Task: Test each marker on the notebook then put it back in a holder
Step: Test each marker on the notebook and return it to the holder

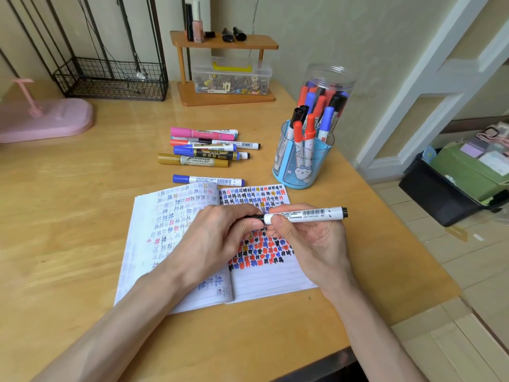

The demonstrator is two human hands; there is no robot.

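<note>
– White barrel, black at both ends: that is the marker (305,215) we see lying level between the two hands, above the right page of the open notebook (270,279).
– How do we read the grips?
– The right hand (311,244) pinches the barrel near its left end, thumb in front, fingers curled behind. The left hand (217,235) curls its fingers round the black end on the left. Both are clamped on it, close together. Whether that cap is seated or partly off, we cannot tell.
– And the room around them?
– The notebook lies near the front edge of the desk (82,216), about midway along, with bare wood to its left. Just past its far edge lies a single blue pen (208,180), and beyond that a pile of loose markers (203,150).
– The holders?
– A blue holder (300,166) stands near the right edge, just beyond the notebook's far right corner, with markers upright in it. A clear jar (330,81) with more stands right behind it.
– Farther back?
– Along the back edge we see a wire basket (110,81) and a wooden shelf (225,42) over a plastic box (231,78). A pink base (46,119) sits at the left edge.
</note>
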